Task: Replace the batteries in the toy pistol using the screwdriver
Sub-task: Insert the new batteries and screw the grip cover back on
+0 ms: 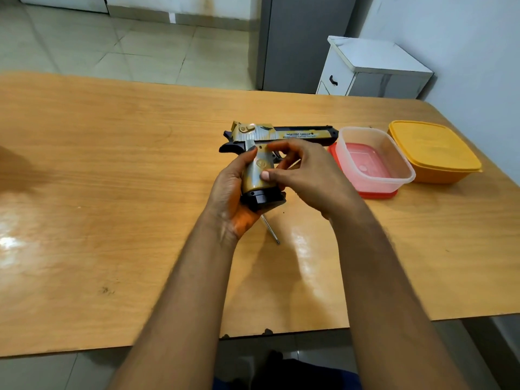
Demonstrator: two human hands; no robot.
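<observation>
A gold-and-black toy pistol [292, 135] is held above the wooden table [112, 192], barrel pointing right, grip pointing toward me. My left hand [229, 192] wraps the grip from the left and underneath, near its black base. My right hand [306, 173] pinches the grip from the right, thumb pressed on its gold side panel. A screwdriver [270, 229] shows only its thin metal shaft below my left hand, tip toward me; the handle is hidden, so I cannot tell whether it lies on the table or is held. No batteries are visible.
A clear plastic container [377, 159] sits on a red lid right of the pistol's muzzle. A closed yellow container [433, 150] stands further right. A white cabinet [371, 68] and a grey door stand beyond the table's far edge.
</observation>
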